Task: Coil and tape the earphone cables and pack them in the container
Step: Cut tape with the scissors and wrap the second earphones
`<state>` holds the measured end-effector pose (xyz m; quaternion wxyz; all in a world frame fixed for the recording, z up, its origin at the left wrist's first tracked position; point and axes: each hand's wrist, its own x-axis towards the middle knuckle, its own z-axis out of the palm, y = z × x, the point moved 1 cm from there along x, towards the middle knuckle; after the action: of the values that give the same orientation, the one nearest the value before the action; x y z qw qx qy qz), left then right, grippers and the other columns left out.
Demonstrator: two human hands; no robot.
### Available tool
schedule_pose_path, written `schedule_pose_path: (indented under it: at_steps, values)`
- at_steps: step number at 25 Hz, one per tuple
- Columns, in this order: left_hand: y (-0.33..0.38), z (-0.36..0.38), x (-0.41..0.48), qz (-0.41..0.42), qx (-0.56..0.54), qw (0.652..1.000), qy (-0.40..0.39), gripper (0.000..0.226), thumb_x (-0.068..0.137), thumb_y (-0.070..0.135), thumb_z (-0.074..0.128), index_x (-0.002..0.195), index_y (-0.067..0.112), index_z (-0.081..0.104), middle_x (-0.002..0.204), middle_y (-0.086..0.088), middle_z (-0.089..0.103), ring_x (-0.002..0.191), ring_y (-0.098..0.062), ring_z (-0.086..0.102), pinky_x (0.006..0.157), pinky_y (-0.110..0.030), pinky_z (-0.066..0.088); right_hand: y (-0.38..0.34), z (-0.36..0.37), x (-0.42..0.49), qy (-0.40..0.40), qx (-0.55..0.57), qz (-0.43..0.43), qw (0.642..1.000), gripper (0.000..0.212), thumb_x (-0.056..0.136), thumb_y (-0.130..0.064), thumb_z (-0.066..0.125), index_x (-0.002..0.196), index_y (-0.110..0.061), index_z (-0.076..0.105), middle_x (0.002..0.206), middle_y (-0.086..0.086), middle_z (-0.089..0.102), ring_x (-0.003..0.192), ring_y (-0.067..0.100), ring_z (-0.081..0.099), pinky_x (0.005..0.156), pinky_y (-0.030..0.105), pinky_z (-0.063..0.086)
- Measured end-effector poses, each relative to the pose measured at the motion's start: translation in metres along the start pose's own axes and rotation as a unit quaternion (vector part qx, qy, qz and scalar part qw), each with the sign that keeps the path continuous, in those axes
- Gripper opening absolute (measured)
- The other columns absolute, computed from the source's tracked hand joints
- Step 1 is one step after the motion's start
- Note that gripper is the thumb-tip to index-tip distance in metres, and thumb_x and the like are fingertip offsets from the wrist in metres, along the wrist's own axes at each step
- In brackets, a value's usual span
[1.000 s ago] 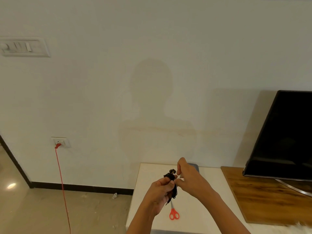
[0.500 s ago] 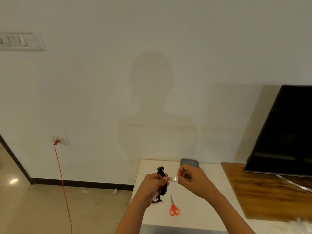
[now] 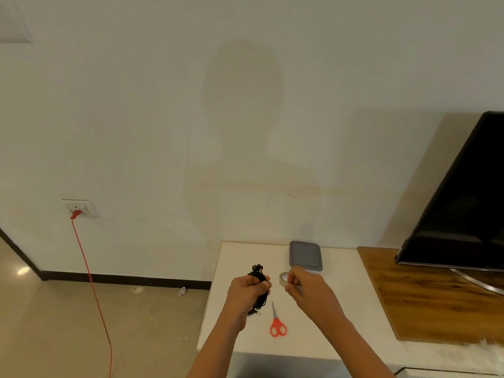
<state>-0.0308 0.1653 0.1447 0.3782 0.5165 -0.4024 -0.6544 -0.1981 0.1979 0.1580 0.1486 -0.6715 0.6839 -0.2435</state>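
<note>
The taping step is in hand: the coil looks made but no tape is visible around it yet, and nothing is packed. The left hand (image 3: 246, 294) is clenched around the bundled black earphones (image 3: 257, 270), held in the air just beyond and left of the red scissors (image 3: 277, 324), with the earbuds poking out above the fist and the cable loops hanging below it. The right hand (image 3: 306, 289), beyond and right of the scissors and a short gap from the left, has its fingers curled on what looks like a greyish tape roll (image 3: 283, 278); whether a strip is already pulled free I cannot tell. The container (image 3: 305, 255) sits farther beyond the scissors, lid on. Next, a strip probably has to reach the bundle and wrap it snugly, then be snipped with the scissors, and the lid must come off before packing.
</note>
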Motion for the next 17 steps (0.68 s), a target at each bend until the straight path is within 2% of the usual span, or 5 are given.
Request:
schedule_pose_path:
  at_steps: [4, 8, 11, 15, 17]
  values:
    - [-0.019, 0.005, 0.028, 0.006, 0.073, 0.996, 0.047, 0.015, 0.083, 0.0, 0.064, 0.077, 0.011, 0.072, 0.083, -0.005, 0.07, 0.075, -0.019, 0.064, 0.07, -0.021, 0.051, 0.021, 0.026, 0.011, 0.011, -0.051, 0.059, 0.997, 0.015, 0.09, -0.036, 0.057, 0.094, -0.023, 0.051, 0.09, -0.006, 0.064, 0.075, 0.012, 0.057, 0.067, 0.02, 0.047]
    - [-0.041, 0.01, 0.056, -0.016, 0.11, 0.992, 0.053, 0.015, 0.083, 0.003, 0.064, 0.076, 0.014, 0.072, 0.085, -0.002, 0.072, 0.08, -0.021, 0.065, 0.077, -0.027, 0.052, 0.05, 0.053, 0.025, -0.015, -0.027, 0.12, 0.992, 0.022, 0.085, -0.04, 0.062, 0.09, -0.021, 0.053, 0.082, -0.008, 0.061, 0.074, 0.016, 0.061, 0.066, 0.022, 0.051]
    - [-0.054, 0.013, 0.08, -0.025, 0.132, 0.989, 0.063, 0.013, 0.083, 0.005, 0.064, 0.078, 0.014, 0.071, 0.084, -0.001, 0.071, 0.079, -0.02, 0.065, 0.071, -0.022, 0.05, 0.069, 0.07, 0.035, -0.017, -0.026, 0.129, 0.991, 0.022, 0.085, -0.04, 0.063, 0.086, -0.022, 0.05, 0.078, -0.009, 0.058, 0.068, 0.014, 0.058, 0.057, 0.013, 0.041]
    - [-0.072, 0.022, 0.111, -0.03, 0.169, 0.984, 0.052, 0.012, 0.083, 0.007, 0.064, 0.079, 0.016, 0.071, 0.081, 0.003, 0.07, 0.076, -0.015, 0.063, 0.066, -0.021, 0.048, 0.099, 0.093, 0.047, -0.024, -0.015, 0.16, 0.987, 0.025, 0.082, -0.037, 0.067, 0.084, -0.018, 0.052, 0.076, -0.006, 0.06, 0.066, 0.014, 0.055, 0.058, 0.023, 0.046]
    - [-0.087, 0.027, 0.125, -0.041, 0.196, 0.979, 0.043, 0.011, 0.082, 0.007, 0.065, 0.08, 0.016, 0.072, 0.082, 0.003, 0.07, 0.076, -0.014, 0.063, 0.064, -0.019, 0.048, 0.113, 0.107, 0.049, -0.037, 0.009, 0.175, 0.984, 0.022, 0.083, -0.033, 0.068, 0.09, -0.019, 0.052, 0.077, -0.01, 0.058, 0.067, 0.014, 0.057, 0.057, 0.021, 0.044]
